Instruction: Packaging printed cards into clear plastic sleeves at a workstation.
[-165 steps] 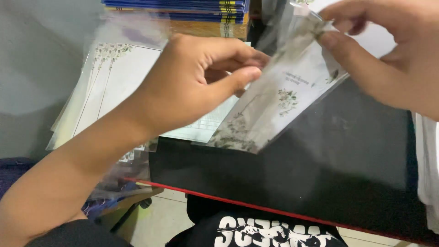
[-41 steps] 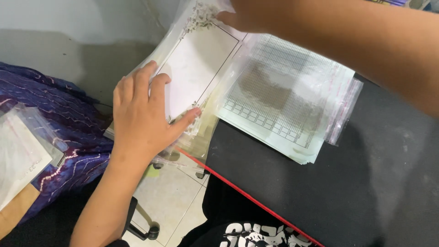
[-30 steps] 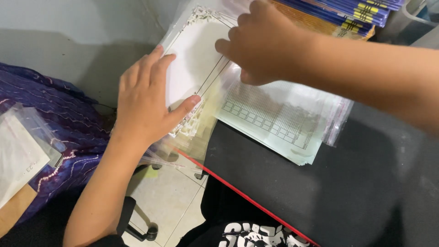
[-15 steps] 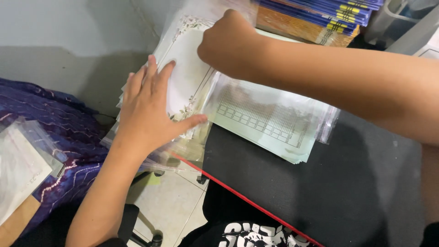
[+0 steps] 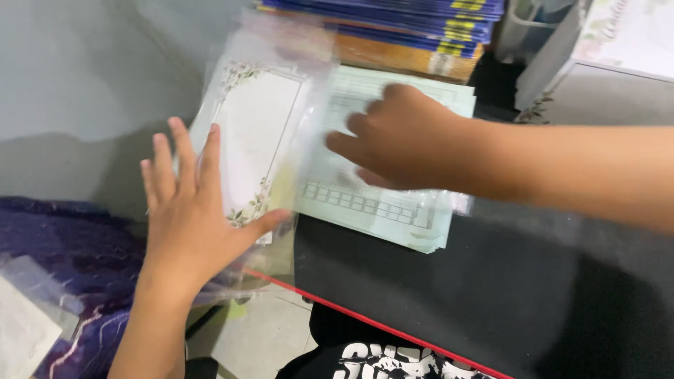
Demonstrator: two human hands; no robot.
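Observation:
My left hand (image 5: 188, 223) lies flat with fingers spread on the near end of a stack of white cards with floral borders (image 5: 254, 133), kept in clear sleeves. The stack overhangs the desk's left edge. My right hand (image 5: 397, 137) reaches in from the right, fingers curled, over a pile of pale green printed sheets (image 5: 372, 207). It pinches a clear plastic sleeve (image 5: 309, 119), which is blurred by motion and lies across both piles. Whether a card is inside that sleeve cannot be told.
A black desk with a red front edge (image 5: 435, 295) carries the piles. Stacked blue-covered booklets (image 5: 393, 21) stand behind them, a white floral box (image 5: 618, 49) at the far right. Purple cloth (image 5: 63, 253) and another bagged card (image 5: 28, 330) lie at the lower left.
My right hand has drawn back from the far end of the card stack toward the right, dragging a clear sleeve. My left hand stays pressed on the stack. The view has tilted up.

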